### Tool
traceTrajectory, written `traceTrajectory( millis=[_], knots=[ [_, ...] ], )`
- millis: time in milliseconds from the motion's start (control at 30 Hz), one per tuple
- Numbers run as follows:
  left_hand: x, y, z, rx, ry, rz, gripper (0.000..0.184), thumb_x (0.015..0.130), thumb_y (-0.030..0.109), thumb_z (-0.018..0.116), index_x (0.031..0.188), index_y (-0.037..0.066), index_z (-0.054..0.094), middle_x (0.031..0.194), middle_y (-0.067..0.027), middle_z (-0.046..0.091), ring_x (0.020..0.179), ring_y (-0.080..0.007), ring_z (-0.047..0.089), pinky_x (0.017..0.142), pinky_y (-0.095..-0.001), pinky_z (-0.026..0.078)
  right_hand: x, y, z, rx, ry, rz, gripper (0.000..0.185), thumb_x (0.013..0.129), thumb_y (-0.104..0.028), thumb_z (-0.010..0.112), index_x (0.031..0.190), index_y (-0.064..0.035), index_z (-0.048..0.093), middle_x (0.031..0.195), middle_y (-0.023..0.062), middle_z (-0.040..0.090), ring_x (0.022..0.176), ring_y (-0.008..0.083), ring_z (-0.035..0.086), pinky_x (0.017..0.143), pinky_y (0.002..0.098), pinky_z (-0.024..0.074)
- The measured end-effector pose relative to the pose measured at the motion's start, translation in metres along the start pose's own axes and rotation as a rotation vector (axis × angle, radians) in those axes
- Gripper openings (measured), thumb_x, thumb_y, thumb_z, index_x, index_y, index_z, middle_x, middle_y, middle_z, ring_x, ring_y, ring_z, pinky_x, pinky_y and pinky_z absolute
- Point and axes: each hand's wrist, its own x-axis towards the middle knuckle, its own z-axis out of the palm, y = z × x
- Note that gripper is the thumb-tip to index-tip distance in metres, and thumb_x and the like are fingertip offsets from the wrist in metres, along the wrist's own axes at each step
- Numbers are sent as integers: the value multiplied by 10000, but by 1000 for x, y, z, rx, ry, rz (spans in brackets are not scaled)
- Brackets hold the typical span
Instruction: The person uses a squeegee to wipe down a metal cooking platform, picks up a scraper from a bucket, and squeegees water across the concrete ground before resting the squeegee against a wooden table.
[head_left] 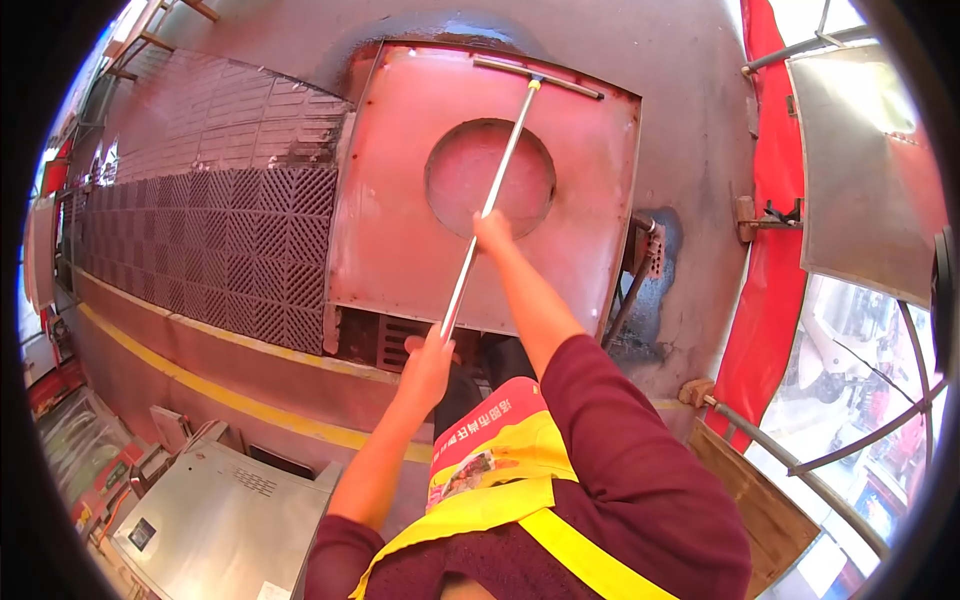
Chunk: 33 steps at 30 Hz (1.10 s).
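Observation:
Both my hands are wrapped around the pole of a floor squeegee (511,150). My left hand (430,362) grips it low, near my body, while my right hand (492,232) holds it further up the pole. A yellow collar joins the pole to a wide dark blade, which lies across the far part of a square metal sheet (390,240). The sheet looks wet and shiny. Between the blade and my right hand, the pole passes over a round recess (455,180) in the sheet.
Dark ribbed mats (210,235) lie to the left, beside a yellow floor line (200,375). A metal cabinet (220,520) stands at lower left. Bricks and a pipe (632,290) sit by the sheet's right edge. Red sheeting (775,200) and a metal panel (860,170) are at right.

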Motion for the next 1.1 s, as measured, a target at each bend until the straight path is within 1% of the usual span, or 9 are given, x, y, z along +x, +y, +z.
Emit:
traceTrajectory(
  millis=[133, 267, 300, 400, 533, 700, 800, 933, 1100],
  knots=[
    [-102, -93, 1, 9, -20, -151, 425, 845, 238, 457, 1248, 181, 334, 912, -254, 554, 873, -426, 525, 675, -473, 423, -112, 50, 49, 267, -264, 198, 356, 798, -226, 512, 957, 79, 421, 747, 219, 566, 512, 333, 590, 407, 408, 494],
    [-188, -87, -42, 62, -27, -255, 424, 830, 199, 498, 1235, 145, 382, 988, -228, 544, 901, -396, 529, 707, -421, 439, -169, 55, 73, 638, -578, 451, 264, 695, -54, 586, 903, 55, 463, 569, 158, 531, 476, 256, 574, 384, 379, 482],
    [-200, -83, -56, 62, -33, -274, 420, 827, 188, 506, 1228, 135, 394, 997, -227, 540, 902, -393, 530, 710, -409, 443, -159, 50, 83, 775, -383, 416, 209, 694, -30, 578, 849, 58, 469, 565, 144, 519, 464, 251, 560, 397, 377, 488],
    [-213, -109, -119, 34, 69, -123, 409, 764, 84, 568, 1161, 78, 473, 875, -125, 587, 690, -217, 584, 584, -301, 444, -124, 20, 108, 1212, -209, 552, 95, 717, 5, 547, 734, 53, 467, 572, 116, 489, 478, 253, 544, 441, 380, 507],
    [-271, -72, -284, -154, 130, -263, 469, 647, -11, 602, 1105, 64, 535, 802, 3, 524, 502, -57, 453, 406, -187, 377, -206, -59, 75, 1376, -509, 479, 123, 783, -48, 537, 788, 50, 462, 696, 149, 522, 649, 300, 576, 610, 459, 520],
    [-275, -24, -343, -79, 842, 411, 263, 777, 166, 586, 987, 37, 495, 857, -3, 481, 659, -37, 416, 535, -141, 279, -247, -90, 15, 1711, -530, 506, 147, 846, -108, 484, 755, 1, 450, 775, 169, 534, 833, 330, 549, 809, 484, 455],
    [-203, 41, -305, -669, 449, 961, 228, 764, 155, 589, 892, 33, 444, 817, -64, 464, 798, -168, 414, 873, -344, 308, -237, -70, -20, 1736, -443, 429, 170, 844, -116, 490, 711, -17, 452, 771, 162, 544, 842, 309, 556, 837, 475, 448],
    [-106, 112, -193, -1015, -45, 1034, 196, 743, 87, 579, 733, 69, 385, 634, -27, 421, 601, -149, 382, 660, -328, 325, -168, -11, -66, 1743, -217, 393, 224, 857, -192, 454, 711, -23, 455, 671, 119, 539, 700, 254, 568, 703, 422, 496],
    [-104, 138, -147, -1046, 3, 1014, 204, 776, 47, 509, 651, 71, 350, 502, -8, 366, 482, -131, 355, 527, -304, 327, -123, 28, -81, 1482, -8, 470, 207, 818, -258, 497, 738, -70, 467, 566, 56, 489, 526, 177, 504, 476, 308, 444]
  ],
)
